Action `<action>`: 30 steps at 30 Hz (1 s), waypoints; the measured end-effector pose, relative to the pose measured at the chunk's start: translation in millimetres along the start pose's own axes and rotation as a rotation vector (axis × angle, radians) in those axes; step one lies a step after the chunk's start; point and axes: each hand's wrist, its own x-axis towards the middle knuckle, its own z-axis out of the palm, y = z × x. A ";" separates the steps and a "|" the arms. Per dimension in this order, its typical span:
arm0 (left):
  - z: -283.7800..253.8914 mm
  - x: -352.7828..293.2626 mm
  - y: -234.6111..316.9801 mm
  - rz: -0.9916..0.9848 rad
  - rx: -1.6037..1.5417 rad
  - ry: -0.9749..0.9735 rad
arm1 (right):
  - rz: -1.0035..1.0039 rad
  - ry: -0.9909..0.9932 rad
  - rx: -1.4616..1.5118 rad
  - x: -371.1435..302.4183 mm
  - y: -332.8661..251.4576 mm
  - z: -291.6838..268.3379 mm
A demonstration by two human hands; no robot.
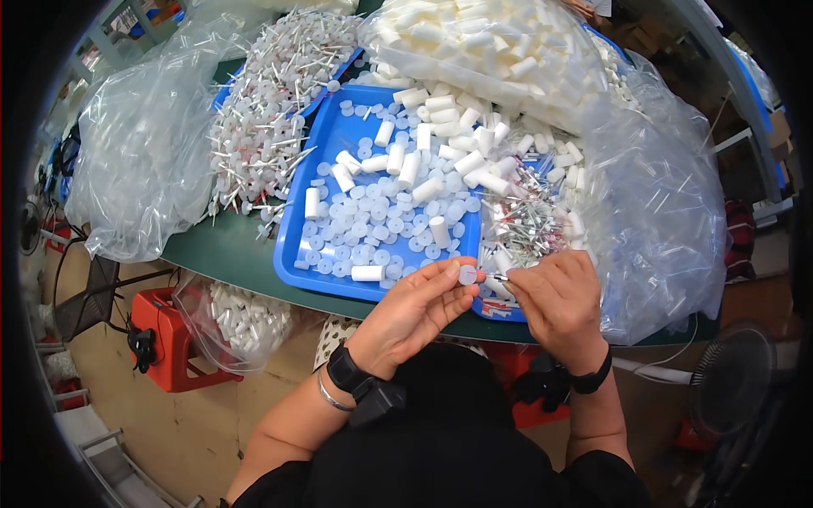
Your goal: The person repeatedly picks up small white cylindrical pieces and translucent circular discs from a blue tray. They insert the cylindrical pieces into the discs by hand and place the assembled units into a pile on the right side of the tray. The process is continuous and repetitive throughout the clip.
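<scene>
My left hand (415,306) pinches one small round white plastic cap (467,274) between thumb and fingers. My right hand (555,298) has its fingers pressed on one thin metal pin (498,277), its tip just beside the cap. Beyond my fingers, one blue plastic tray (326,161) on the green tabletop (224,250) holds caps and white tubes too many to count.

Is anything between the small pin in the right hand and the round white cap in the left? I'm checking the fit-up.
Nothing visible: the round white plastic cap and thin metal pin meet directly between left hand and right hand.
</scene>
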 end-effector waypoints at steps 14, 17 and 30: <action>-0.5 -2.1 -0.4 0.025 0.092 0.019 | 0.023 -0.020 0.008 -8.0 -7.1 0.1; 4.2 -3.5 -1.4 0.034 0.215 0.044 | 0.031 -0.044 0.039 -8.2 -11.1 0.1; -0.2 -7.9 -22.6 -0.040 0.157 -0.009 | 0.809 -0.138 0.894 -29.2 -33.5 27.0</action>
